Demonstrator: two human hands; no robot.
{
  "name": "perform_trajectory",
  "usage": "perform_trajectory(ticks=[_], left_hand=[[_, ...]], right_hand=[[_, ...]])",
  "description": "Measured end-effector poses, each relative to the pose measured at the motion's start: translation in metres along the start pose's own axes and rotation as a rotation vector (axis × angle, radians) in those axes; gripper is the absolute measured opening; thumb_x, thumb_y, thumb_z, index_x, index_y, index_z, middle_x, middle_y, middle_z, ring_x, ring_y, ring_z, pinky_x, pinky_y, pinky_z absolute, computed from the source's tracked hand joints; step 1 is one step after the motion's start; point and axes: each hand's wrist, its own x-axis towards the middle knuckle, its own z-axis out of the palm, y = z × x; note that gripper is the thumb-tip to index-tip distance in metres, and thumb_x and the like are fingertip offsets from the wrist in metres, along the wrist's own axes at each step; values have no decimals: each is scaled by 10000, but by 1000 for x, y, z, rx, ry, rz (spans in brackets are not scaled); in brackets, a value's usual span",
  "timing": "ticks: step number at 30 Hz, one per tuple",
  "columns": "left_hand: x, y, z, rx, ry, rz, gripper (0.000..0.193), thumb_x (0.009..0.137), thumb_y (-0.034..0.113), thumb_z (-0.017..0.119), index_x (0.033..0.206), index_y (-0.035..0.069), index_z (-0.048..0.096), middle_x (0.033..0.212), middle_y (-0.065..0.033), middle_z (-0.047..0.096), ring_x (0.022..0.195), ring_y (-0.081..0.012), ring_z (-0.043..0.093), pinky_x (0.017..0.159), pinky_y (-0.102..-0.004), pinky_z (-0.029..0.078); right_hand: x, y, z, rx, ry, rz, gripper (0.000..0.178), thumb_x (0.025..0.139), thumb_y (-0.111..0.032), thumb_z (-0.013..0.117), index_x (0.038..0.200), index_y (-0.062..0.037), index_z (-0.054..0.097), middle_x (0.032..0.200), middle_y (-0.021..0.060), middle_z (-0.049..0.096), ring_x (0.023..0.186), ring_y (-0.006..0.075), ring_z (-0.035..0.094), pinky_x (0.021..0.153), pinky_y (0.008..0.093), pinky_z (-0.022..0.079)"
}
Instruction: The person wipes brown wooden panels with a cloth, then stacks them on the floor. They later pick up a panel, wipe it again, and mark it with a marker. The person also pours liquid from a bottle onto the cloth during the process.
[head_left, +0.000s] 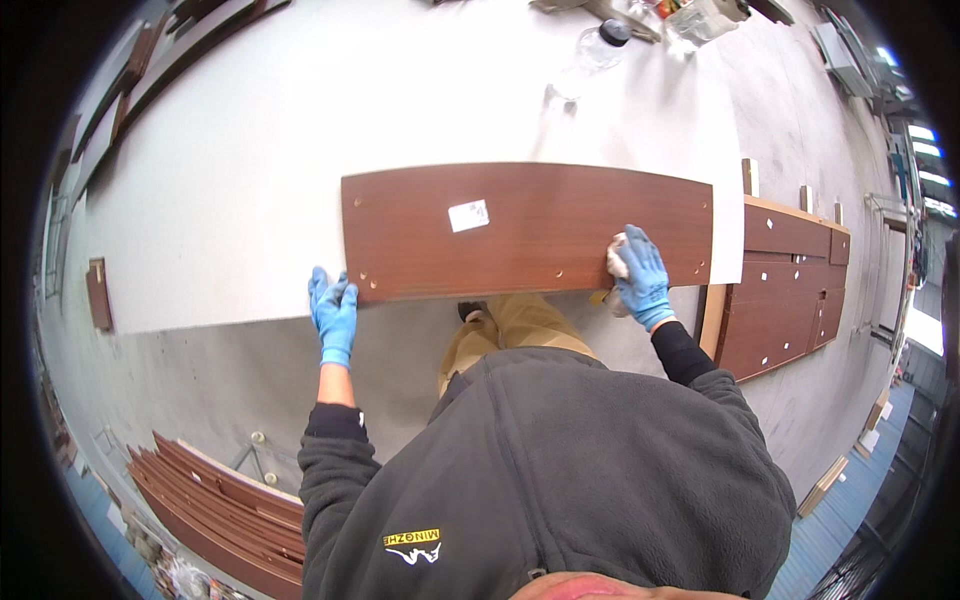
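Note:
A long reddish-brown wood-grain panel [560, 225] lies flat on a white tabletop [240, 200], its near edge along the table's front edge. It has small round holes near its corners and front edge, and a white label [468, 215] left of its middle. My left hand [334, 318], in a blue glove, is at the panel's near left corner, fingers apart and touching the corner. Toward the panel's right end, my right hand [643, 275], also blue-gloved, presses a whitish cloth [618, 257] against the surface. The cloth is partly hidden by the fingers.
A clear jar with a black lid [600, 48] stands at the table's far side, near a clear plastic container [700, 22]. More brown panels [785, 285] are stacked on the right. Brown boards [215, 500] lie at the lower left. A small brown block [99, 295] sits at the table's left end.

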Motion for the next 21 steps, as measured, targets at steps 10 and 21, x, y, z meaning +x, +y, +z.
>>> perform_trajectory(ticks=[10,21], left_hand=[[2,-3,-5,-83,-63,-94,61,940,-20,776,988,16,763,1789,-189,299,1683,-315,206,1282,-379,376],[93,108,0,283,176,109,248,907,88,786,1148,33,805,1581,-260,568,1527,-432,464,1256,-504,401]], right_hand=[[211,144,-42,-131,455,172,662,873,-221,809,1470,-41,586,1564,262,550,1442,455,523,1199,522,431],[202,-32,57,191,324,175,649,808,-239,817,1376,-22,589,1622,264,503,1511,475,456,1260,635,296]])
